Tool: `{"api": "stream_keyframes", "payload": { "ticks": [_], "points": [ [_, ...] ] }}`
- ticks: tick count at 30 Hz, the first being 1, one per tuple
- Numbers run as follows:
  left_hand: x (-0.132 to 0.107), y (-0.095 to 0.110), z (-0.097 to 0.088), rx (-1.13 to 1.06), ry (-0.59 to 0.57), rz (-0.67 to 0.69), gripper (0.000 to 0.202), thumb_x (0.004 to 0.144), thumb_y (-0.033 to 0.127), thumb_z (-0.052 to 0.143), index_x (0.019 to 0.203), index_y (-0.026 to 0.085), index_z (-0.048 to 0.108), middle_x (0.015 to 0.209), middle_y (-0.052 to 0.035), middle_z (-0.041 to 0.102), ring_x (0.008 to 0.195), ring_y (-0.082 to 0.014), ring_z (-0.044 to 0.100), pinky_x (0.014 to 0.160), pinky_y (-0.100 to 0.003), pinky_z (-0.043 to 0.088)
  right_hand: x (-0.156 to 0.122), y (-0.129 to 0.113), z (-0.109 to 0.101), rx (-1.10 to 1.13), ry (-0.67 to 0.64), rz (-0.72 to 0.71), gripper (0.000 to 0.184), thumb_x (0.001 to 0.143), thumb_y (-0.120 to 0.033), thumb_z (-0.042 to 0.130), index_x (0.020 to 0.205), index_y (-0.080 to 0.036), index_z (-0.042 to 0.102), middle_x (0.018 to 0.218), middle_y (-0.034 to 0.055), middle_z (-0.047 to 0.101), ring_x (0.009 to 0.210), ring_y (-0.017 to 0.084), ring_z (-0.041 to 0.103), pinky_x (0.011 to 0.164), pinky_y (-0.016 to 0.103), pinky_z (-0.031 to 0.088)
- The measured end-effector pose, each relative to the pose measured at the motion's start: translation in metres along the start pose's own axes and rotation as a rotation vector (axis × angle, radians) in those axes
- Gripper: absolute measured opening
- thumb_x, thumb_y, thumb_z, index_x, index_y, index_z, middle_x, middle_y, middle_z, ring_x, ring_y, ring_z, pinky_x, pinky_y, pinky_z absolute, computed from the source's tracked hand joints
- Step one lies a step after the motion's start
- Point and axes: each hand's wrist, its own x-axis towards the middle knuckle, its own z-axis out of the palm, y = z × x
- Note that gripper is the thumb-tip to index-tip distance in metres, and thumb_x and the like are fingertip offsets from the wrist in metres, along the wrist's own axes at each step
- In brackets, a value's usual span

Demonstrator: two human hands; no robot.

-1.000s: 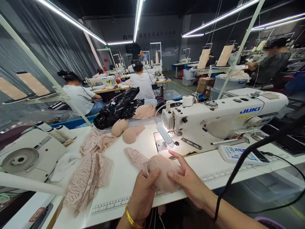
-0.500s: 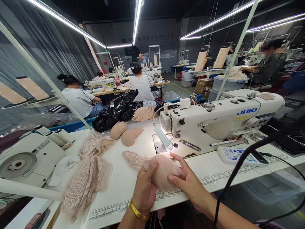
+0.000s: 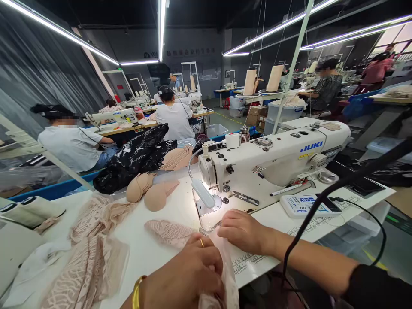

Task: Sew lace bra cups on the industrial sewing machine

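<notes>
My left hand [image 3: 196, 266], with a gold ring and bangle, is closed on sheer beige lace fabric [image 3: 230, 283] at the front of the sewing table. More of this lace [image 3: 170, 231] spreads flat to the left, beyond the hand. My right hand [image 3: 243, 231] has its fingers curled down on the sheer fabric, just in front of the needle plate; its fingertips are partly hidden. A small dark curved shape [image 3: 210, 229] shows between the hands, too unclear to name. The white sewing machine [image 3: 270, 159], its lamp lit, stands just behind.
Moulded beige bra cups [image 3: 156, 197] and a lace pile [image 3: 86, 253] lie left. Thread snips [image 3: 246, 198], a pen [image 3: 285, 189] and a white box-like device [image 3: 305, 206] lie right. A black cable [image 3: 302, 223] hangs before my right arm. Co-workers sit beyond.
The view has turned right. My left hand has rolled over, back upward, and drawn fabric toward the table's front edge. My right hand has gone from spread fingers to curled ones near the needle plate.
</notes>
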Motion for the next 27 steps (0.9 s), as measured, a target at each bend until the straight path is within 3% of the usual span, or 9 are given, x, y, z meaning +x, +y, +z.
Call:
{"api": "stream_keyframes", "payload": {
  "ticks": [2,4,6,9,12,16,19,27],
  "points": [
    [0.017,-0.006,-0.007,0.305,-0.203,0.055,0.023,0.069,0.005,0.081,0.061,0.027,0.074,0.093,-0.0025,0.077,0.101,-0.0265,0.068,0.11,-0.047,0.039,0.012,0.026,-0.003,-0.221,-0.128,-0.115,0.026,0.109,-0.011,0.046,0.097,-0.024,0.065,0.087,0.0022,0.07,0.087,0.019,0.057,0.079,0.033,0.04],
    [0.036,-0.017,-0.013,0.602,-0.395,0.075,0.027,0.073,-0.001,0.072,0.068,0.025,0.076,0.111,-0.0041,0.074,0.114,-0.0274,0.065,0.116,-0.051,0.031,0.021,0.046,-0.005,-0.3,-0.214,-0.128,0.03,0.109,-0.013,0.049,0.085,-0.021,0.064,0.084,0.0019,0.069,0.085,0.019,0.056,0.074,0.031,0.037],
    [0.051,-0.029,-0.019,0.712,-0.47,0.049,0.026,0.072,0.0,0.075,0.074,0.026,0.079,0.116,-0.0047,0.072,0.115,-0.0275,0.066,0.117,-0.052,0.028,0.023,0.056,-0.006,-0.295,-0.221,-0.088,0.031,0.107,-0.009,0.049,0.081,-0.02,0.063,0.086,0.0026,0.07,0.087,0.018,0.057,0.072,0.031,0.036],
    [0.059,-0.037,-0.021,0.726,-0.453,-0.005,0.027,0.076,0.002,0.072,0.08,0.027,0.082,0.119,-0.0065,0.071,0.116,-0.029,0.066,0.117,-0.054,0.028,0.018,0.056,-0.011,-0.196,-0.209,-0.002,0.029,0.102,-0.002,0.047,0.091,-0.02,0.067,0.101,0.0038,0.075,0.098,0.019,0.06,0.083,0.032,0.041],
    [0.059,-0.034,-0.011,0.751,-0.38,-0.075,0.031,0.079,0.002,0.065,0.082,0.027,0.083,0.121,-0.0086,0.07,0.116,-0.0304,0.066,0.114,-0.058,0.029,0.014,0.05,-0.017,-0.107,-0.251,0.082,0.028,0.1,-0.004,0.049,0.101,-0.022,0.07,0.106,0.0035,0.076,0.102,0.02,0.061,0.09,0.034,0.041],
    [0.06,-0.027,0.012,0.797,-0.274,-0.2,0.033,0.074,-0.003,0.061,0.076,0.024,0.08,0.114,-0.0092,0.071,0.118,-0.0329,0.064,0.109,-0.063,0.032,0.013,0.05,-0.019,-0.159,-0.309,0.181,0.027,0.095,-0.004,0.054,0.099,-0.022,0.073,0.099,0.0044,0.074,0.096,0.022,0.058,0.087,0.035,0.04],
    [0.064,-0.028,0.025,0.825,-0.233,-0.238,0.039,0.071,-0.005,0.06,0.082,0.025,0.082,0.119,-0.0113,0.071,0.12,-0.036,0.063,0.107,-0.066,0.032,0.013,0.054,-0.018,-0.179,-0.308,0.215,0.029,0.092,-0.002,0.054,0.1,-0.022,0.074,0.094,0.0049,0.073,0.094,0.023,0.057,0.086,0.035,0.04],
    [0.065,-0.04,0.034,0.813,-0.132,-0.247,0.044,0.07,-0.002,0.06,0.087,0.03,0.085,0.125,-0.0118,0.072,0.118,-0.0361,0.064,0.102,-0.061,0.037,0.011,0.054,-0.016,-0.198,-0.258,0.318,0.033,0.087,0.001,0.057,0.102,-0.022,0.076,0.089,0.0051,0.071,0.086,0.024,0.053,0.079,0.033,0.039]
  ]
}}
